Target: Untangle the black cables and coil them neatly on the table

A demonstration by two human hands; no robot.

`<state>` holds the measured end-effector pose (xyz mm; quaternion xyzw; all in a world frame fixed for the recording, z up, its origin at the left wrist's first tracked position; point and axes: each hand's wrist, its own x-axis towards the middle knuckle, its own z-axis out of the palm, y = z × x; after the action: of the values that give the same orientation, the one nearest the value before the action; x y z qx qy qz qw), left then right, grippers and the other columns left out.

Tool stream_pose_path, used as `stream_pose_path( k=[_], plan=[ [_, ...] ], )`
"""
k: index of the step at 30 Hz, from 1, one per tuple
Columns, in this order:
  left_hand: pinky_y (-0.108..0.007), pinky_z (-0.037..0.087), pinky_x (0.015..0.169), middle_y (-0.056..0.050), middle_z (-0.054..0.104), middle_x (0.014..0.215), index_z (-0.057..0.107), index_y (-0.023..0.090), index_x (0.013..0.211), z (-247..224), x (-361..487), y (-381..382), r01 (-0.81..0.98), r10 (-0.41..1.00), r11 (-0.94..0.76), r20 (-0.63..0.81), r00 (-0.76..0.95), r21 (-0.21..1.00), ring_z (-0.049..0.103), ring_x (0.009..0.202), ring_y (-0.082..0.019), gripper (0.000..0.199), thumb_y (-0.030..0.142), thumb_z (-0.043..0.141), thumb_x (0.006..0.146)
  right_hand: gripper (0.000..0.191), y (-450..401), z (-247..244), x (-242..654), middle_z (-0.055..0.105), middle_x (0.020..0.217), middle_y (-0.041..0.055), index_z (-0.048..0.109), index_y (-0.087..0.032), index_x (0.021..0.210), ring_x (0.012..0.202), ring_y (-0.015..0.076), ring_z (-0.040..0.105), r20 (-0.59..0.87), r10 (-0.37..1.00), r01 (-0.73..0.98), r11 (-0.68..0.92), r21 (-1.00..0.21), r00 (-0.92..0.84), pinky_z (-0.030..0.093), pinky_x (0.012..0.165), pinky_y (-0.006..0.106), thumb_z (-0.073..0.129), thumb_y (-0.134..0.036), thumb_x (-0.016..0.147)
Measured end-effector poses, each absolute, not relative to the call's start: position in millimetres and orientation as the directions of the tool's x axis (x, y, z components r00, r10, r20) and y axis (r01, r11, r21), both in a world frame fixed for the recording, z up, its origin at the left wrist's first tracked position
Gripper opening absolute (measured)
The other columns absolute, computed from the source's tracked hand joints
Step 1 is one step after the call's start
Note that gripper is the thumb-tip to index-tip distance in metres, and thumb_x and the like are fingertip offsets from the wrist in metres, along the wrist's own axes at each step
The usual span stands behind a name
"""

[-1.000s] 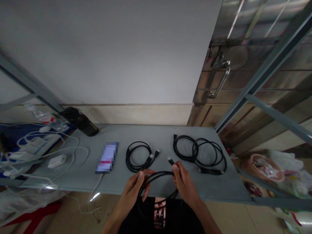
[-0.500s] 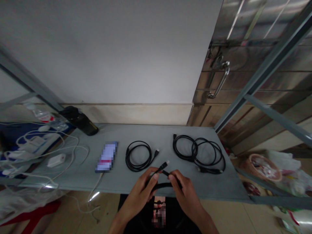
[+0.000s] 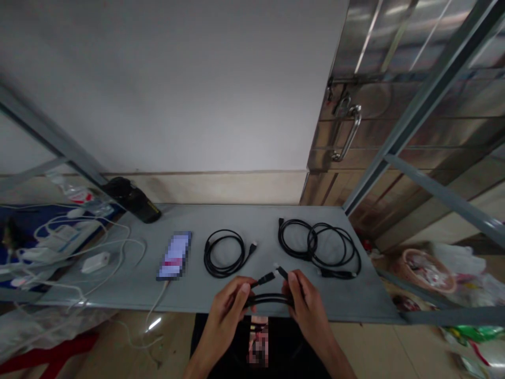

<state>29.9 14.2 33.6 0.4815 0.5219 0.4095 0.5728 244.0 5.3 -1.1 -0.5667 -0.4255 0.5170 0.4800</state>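
Between my hands, above the table's front edge, a black cable [image 3: 270, 299] is held in a bundle of several strands. My left hand [image 3: 232, 300] is closed on it, and one plug [image 3: 267, 278] sticks out past the thumb toward the right. My right hand [image 3: 303, 297] grips the other side of the bundle, with a second plug [image 3: 281, 271] pointing up and left from its fingertips. The plug ends are close together; whether they touch I cannot tell. Beyond my hands lie a single coiled black cable [image 3: 224, 253] and an overlapping pair of black coils [image 3: 315, 245].
A phone [image 3: 174, 256] with a white lead lies left of the coils. Further left are a white charger [image 3: 95, 262], tangled white cords, a black bottle [image 3: 134, 201] and a clear plastic bottle [image 3: 81, 195]. Metal posts [image 3: 379, 168] frame the table; a basket [image 3: 424, 271] stands at right.
My hands have moved slightly apart. The right-hand plug now shows clearly at my fingertips, and more of the cable strands is visible between my hands. The view has shifted a little.
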Motion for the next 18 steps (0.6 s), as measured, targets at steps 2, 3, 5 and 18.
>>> stream_pose_path(
  k=[2, 3, 5, 18],
  plan=[
    [-0.022, 0.048, 0.059, -0.003, 0.064, 0.087, 0.080, 0.020, 0.117, 35, 30, 14, 0.051, 0.970, 0.201, -0.206, 0.125, 0.978, 0.064, 0.076, -0.018, 0.059, 0.076, 0.069, 0.102, 0.061, 3, 4, 244, 0.064, 0.084, 0.0004, 0.053, -0.026, 0.093, 0.058, 0.0127, 0.053, -0.215, 0.969, -0.116, -0.202, -0.973, 0.123, 0.037, 0.044, 0.021, 0.050, -0.084, 0.108],
    [-0.022, 0.046, 0.059, -0.002, 0.062, 0.084, 0.080, 0.019, 0.115, 38, 30, 15, 0.077, 0.970, 0.187, -0.197, 0.143, 0.979, 0.062, 0.073, -0.017, 0.058, 0.075, 0.068, 0.103, 0.060, 2, 8, 245, 0.065, 0.085, 0.0006, 0.054, -0.025, 0.095, 0.053, 0.0108, 0.048, -0.212, 0.970, -0.139, -0.195, -0.971, 0.116, 0.034, 0.042, 0.021, 0.050, -0.084, 0.109],
    [-0.023, 0.046, 0.063, -0.002, 0.063, 0.082, 0.082, 0.018, 0.106, 44, 30, 17, 0.146, 0.963, 0.126, -0.156, 0.220, 0.981, 0.059, 0.074, -0.016, 0.054, 0.070, 0.066, 0.106, 0.060, 1, 14, 247, 0.066, 0.086, 0.0014, 0.058, -0.024, 0.097, 0.048, 0.0086, 0.042, -0.175, 0.981, -0.122, -0.164, -0.979, 0.079, 0.032, 0.039, 0.021, 0.049, -0.082, 0.110],
    [-0.026, 0.047, 0.070, -0.002, 0.079, 0.081, 0.074, 0.020, 0.092, 78, 32, 22, 0.346, 0.784, 0.045, -0.248, 0.569, 0.937, 0.069, 0.075, -0.017, 0.032, 0.049, 0.072, 0.106, 0.067, 7, 9, 268, 0.067, 0.078, -0.0023, 0.060, -0.021, 0.105, 0.041, 0.0092, 0.053, -0.351, 0.782, -0.114, -0.468, -0.876, -0.515, 0.038, 0.035, 0.020, 0.071, -0.087, 0.096]
  ],
)
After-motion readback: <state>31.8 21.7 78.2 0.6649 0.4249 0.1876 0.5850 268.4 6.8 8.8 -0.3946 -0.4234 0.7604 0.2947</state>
